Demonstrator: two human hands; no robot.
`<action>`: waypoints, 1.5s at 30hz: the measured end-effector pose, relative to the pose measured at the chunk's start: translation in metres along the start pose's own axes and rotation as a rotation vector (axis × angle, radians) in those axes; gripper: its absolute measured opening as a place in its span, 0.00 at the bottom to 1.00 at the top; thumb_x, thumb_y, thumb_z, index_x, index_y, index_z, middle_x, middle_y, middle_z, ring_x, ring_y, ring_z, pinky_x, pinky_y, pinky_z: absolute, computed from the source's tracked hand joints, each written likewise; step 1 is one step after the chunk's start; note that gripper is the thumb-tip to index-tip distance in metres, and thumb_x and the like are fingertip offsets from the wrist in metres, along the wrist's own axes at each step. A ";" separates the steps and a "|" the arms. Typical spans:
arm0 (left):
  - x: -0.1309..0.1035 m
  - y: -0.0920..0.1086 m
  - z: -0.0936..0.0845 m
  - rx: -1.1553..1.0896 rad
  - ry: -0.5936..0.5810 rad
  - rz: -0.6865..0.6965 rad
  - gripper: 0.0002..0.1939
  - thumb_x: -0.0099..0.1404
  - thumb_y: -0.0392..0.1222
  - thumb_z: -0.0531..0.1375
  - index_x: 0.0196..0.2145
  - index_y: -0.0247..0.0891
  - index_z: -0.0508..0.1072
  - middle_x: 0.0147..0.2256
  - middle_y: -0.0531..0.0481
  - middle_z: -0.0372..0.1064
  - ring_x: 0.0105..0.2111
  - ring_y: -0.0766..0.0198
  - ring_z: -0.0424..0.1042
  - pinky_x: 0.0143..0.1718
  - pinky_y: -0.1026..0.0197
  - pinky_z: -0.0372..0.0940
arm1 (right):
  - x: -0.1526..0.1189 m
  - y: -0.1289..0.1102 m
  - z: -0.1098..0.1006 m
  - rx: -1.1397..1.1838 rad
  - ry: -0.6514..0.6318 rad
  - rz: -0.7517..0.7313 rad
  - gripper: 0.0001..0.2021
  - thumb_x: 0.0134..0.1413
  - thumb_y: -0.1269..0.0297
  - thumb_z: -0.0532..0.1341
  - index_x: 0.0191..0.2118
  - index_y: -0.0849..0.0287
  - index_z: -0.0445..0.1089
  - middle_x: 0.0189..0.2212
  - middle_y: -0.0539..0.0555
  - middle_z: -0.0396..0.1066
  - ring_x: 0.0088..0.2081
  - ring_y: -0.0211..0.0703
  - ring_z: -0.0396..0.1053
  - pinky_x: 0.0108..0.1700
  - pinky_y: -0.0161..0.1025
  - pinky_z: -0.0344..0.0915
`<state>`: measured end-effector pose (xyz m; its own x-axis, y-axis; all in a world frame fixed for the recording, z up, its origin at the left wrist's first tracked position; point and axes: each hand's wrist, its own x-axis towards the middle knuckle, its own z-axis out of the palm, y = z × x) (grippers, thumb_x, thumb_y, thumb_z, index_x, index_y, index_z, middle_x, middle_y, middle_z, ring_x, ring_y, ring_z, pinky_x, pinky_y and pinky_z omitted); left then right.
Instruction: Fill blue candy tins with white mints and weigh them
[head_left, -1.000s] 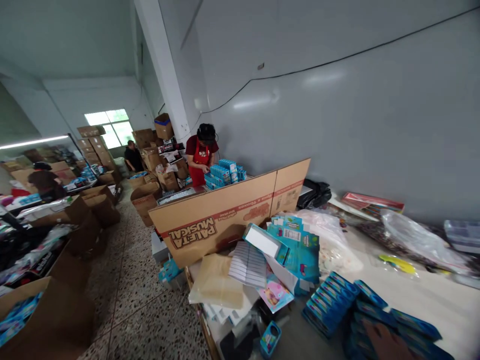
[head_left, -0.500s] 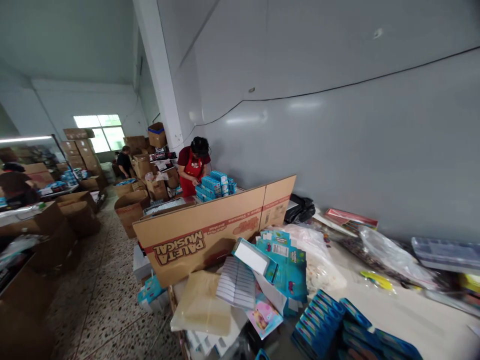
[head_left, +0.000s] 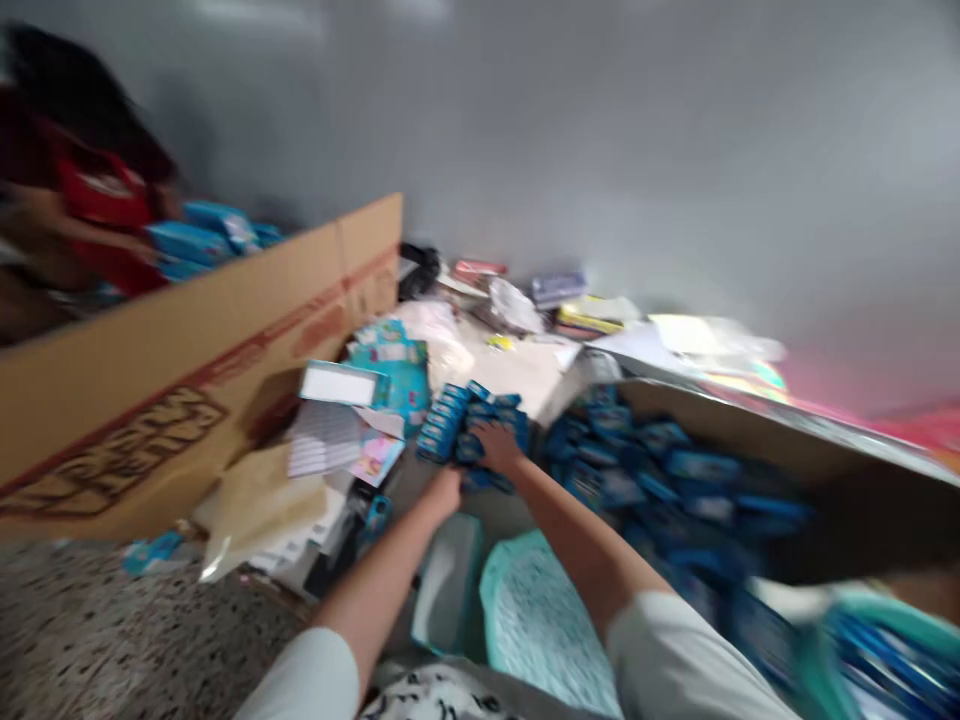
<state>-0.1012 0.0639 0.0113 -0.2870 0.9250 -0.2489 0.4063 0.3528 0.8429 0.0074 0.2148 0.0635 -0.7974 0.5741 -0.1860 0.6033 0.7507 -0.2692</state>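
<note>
Both my arms reach forward to a cluster of small blue boxes [head_left: 444, 420] on the work table. My right hand [head_left: 495, 445] lies on top of the boxes with its fingers spread. At the near left side of the same cluster is my left hand [head_left: 448, 488]; its fingers are blurred and partly hidden against the boxes. Close by on the left are flat teal printed cartons [head_left: 405, 378], a white open box [head_left: 339, 384] and a pink printed card [head_left: 377, 456].
A tall cardboard panel [head_left: 300, 300] stands on the left, with a person in a red apron [head_left: 105, 200] behind it. On the right is a big carton [head_left: 750, 410] full of blue boxes. Teal-rimmed tubs [head_left: 547, 610] stand near my body.
The view has swung right and down. My two arms have come into view, with the hands at the blue boxes. The large carton and tubs now show too.
</note>
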 end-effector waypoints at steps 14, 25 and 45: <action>0.014 -0.032 0.035 0.120 0.071 -0.158 0.26 0.71 0.49 0.62 0.63 0.38 0.65 0.58 0.40 0.67 0.54 0.52 0.72 0.54 0.43 0.70 | 0.001 0.026 0.047 -0.092 -0.282 -0.069 0.52 0.53 0.35 0.65 0.73 0.64 0.52 0.70 0.70 0.56 0.68 0.66 0.58 0.69 0.52 0.54; 0.000 -0.034 0.025 0.094 0.093 -0.090 0.28 0.71 0.49 0.62 0.65 0.40 0.65 0.63 0.39 0.63 0.59 0.49 0.69 0.58 0.41 0.68 | 0.009 0.008 0.060 -0.177 -0.393 -0.027 0.77 0.27 0.53 0.80 0.77 0.64 0.30 0.73 0.74 0.44 0.72 0.72 0.49 0.66 0.54 0.60; -0.150 -0.069 0.021 0.248 0.049 -0.291 0.24 0.73 0.44 0.59 0.64 0.39 0.65 0.60 0.40 0.67 0.56 0.52 0.71 0.58 0.42 0.67 | -0.008 -0.033 0.057 -0.207 -0.429 0.075 0.61 0.42 0.60 0.74 0.76 0.50 0.36 0.70 0.73 0.45 0.66 0.75 0.54 0.55 0.56 0.67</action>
<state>-0.0680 -0.0964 -0.0197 -0.4601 0.7755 -0.4324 0.4977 0.6286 0.5977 -0.0072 0.1671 0.0195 -0.6596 0.4753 -0.5822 0.6148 0.7868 -0.0543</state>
